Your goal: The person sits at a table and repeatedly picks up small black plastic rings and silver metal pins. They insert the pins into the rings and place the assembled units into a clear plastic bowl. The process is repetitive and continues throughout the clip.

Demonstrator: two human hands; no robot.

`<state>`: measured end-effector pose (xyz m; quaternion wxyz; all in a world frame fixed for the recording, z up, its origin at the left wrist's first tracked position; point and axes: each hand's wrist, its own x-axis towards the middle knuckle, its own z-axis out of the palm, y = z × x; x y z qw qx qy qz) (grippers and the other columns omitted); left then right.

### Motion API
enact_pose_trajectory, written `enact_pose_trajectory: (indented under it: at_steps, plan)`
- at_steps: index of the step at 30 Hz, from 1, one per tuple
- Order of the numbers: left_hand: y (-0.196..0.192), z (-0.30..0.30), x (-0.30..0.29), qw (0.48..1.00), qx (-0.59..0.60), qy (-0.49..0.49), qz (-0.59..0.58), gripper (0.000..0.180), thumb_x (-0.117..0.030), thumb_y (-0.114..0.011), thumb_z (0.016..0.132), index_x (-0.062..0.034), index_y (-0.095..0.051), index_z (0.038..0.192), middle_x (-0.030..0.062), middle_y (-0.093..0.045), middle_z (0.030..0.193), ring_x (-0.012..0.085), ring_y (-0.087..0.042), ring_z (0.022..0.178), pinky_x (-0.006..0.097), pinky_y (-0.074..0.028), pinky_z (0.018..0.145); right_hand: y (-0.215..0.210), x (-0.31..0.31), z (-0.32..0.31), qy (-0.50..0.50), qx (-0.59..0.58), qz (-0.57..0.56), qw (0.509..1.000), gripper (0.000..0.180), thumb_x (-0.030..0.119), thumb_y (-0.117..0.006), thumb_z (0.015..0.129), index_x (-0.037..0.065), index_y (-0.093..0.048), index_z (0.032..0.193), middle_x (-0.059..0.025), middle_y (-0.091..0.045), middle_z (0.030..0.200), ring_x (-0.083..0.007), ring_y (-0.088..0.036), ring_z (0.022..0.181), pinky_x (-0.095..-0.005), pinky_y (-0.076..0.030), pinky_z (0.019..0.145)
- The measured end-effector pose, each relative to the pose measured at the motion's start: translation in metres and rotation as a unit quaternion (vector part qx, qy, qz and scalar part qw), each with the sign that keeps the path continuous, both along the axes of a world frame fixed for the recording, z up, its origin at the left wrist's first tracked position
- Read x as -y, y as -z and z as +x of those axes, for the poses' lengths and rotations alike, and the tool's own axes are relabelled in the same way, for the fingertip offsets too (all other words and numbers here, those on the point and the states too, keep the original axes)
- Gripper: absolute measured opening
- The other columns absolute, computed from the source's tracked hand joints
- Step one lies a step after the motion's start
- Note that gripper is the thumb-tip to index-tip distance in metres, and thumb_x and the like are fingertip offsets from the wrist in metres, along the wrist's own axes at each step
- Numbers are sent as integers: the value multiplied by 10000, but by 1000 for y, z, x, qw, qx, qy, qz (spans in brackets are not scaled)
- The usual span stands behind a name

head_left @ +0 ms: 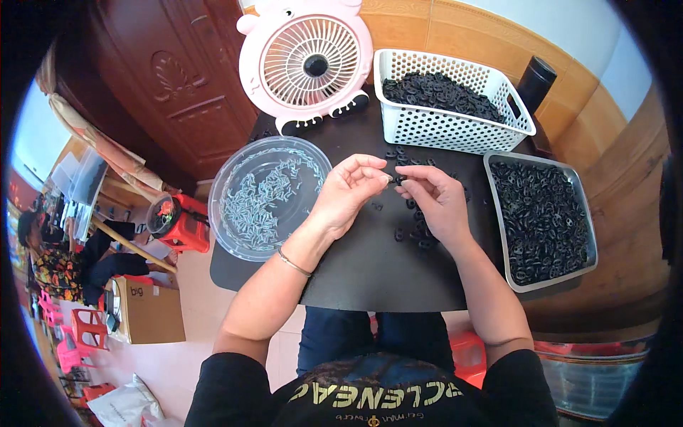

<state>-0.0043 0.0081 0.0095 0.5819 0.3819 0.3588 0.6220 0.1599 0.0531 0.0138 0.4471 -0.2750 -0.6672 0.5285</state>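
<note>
My left hand point(353, 188) and my right hand point(436, 201) meet above the middle of the dark table point(356, 274), fingertips pinched and almost touching. A small black plastic piece point(399, 180) shows at the right fingertips. Whatever the left fingertips pinch is too small to make out. Loose black pieces point(418, 231) with holes in them lie on the table under and beside my right hand. Left of my left forearm stands a round clear plastic tub point(226, 240) with many small pale grey pins point(256, 203). A metal tray point(506, 267) of black pieces point(544, 220) sits to the right.
A white perforated basket point(455, 136) heaped with black pieces stands at the back, beside a black cylinder point(537, 82). A pink fan point(306, 64) stands at the back left. On the floor at left are a red stool point(191, 222) and cardboard box point(153, 309); another person sits beyond.
</note>
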Motion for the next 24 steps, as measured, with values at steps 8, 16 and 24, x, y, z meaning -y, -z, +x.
enact_pose_trajectory:
  at_steps: [8, 16, 24]
  plan:
    - [2, 2, 0, 1000, -7, 10, 5, 232, 1, -599, 780, -46, -529, 996, 9, -603, 806, 75, -570, 767, 196, -461, 697, 1, 0, 0, -1, 2, -5, 1000, 169, -1, -560, 791, 10, -596, 955, -60, -619, 837, -113, -614, 764, -220, -489, 691]
    - [2, 3, -1, 1000, -9, 8, 4, 246, 16, -598, 772, -38, -525, 1001, 11, -608, 780, 68, -569, 739, 182, -453, 673, -2, 3, 0, 11, 39, 13, 999, 166, -2, -585, 770, 6, -605, 934, -53, -622, 827, -97, -608, 747, -216, -486, 680]
    - [6, 8, -1, 996, -51, -36, 57, 280, 37, -605, 760, -29, -514, 1016, 16, -619, 779, 59, -573, 733, 182, -455, 678, -3, 1, 0, -4, 41, -41, 998, 124, 21, -592, 780, 1, -609, 901, -64, -622, 820, -101, -601, 732, -215, -488, 650]
